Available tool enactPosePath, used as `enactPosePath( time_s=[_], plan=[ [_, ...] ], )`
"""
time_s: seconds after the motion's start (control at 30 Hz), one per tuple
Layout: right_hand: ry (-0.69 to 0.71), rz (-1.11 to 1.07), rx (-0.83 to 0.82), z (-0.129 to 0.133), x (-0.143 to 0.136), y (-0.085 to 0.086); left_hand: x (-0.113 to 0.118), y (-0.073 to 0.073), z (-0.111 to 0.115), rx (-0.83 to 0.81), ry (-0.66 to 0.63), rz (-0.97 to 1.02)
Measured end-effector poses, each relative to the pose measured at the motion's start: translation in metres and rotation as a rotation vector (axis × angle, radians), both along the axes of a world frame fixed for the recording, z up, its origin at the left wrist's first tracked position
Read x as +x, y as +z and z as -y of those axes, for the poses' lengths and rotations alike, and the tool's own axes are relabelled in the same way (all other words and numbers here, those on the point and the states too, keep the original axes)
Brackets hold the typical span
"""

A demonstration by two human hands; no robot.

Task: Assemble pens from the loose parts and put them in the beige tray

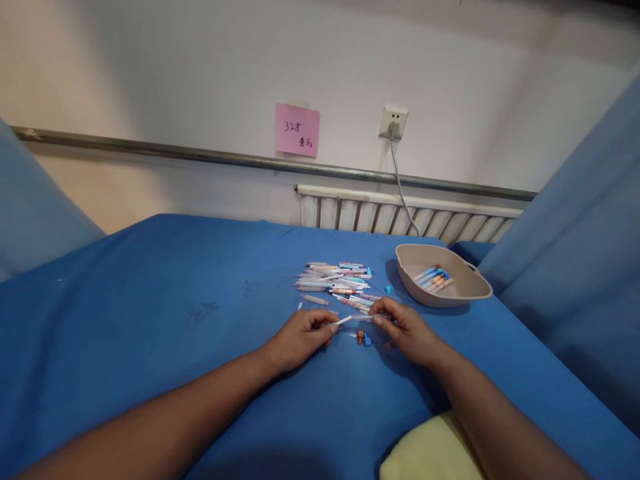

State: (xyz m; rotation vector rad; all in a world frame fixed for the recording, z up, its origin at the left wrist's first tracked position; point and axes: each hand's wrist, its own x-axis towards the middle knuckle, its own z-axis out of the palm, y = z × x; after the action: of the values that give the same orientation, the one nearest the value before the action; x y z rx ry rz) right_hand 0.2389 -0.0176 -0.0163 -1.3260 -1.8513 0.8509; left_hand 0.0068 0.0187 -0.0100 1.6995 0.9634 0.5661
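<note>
2 hands hold slim pale pieces above blue cloth

We list one slim white piece, tilted in our left hand, its upper end at the near end of one slim pale tube, roughly level in our right hand. Also ours: one loose pile of slim pens, mostly white and pastel, lying flat, mostly sideways, on the blue cloth just beyond.
</note>
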Motion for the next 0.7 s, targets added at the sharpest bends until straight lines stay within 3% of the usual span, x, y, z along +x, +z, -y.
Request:
enactPosePath(
  time_s=[0.2,0.4,0.53,0.7],
  plan=[
    [0.022,-0.120,-0.139,0.000,0.000,0.001,0.000,-0.001,0.000,0.014,-0.050,-0.003],
    [0.142,-0.038,0.051,0.006,-0.011,0.007,-0.002,0.007,0.006,0.252,-0.176,-0.132],
    [0.105,0.068,0.147,0.010,-0.019,0.010,-0.003,0.011,0.013,0.401,-0.170,-0.217],
    [0.101,0.105,0.180,0.010,-0.020,0.010,-0.004,0.013,0.015,0.451,-0.190,-0.242]
  ],
)
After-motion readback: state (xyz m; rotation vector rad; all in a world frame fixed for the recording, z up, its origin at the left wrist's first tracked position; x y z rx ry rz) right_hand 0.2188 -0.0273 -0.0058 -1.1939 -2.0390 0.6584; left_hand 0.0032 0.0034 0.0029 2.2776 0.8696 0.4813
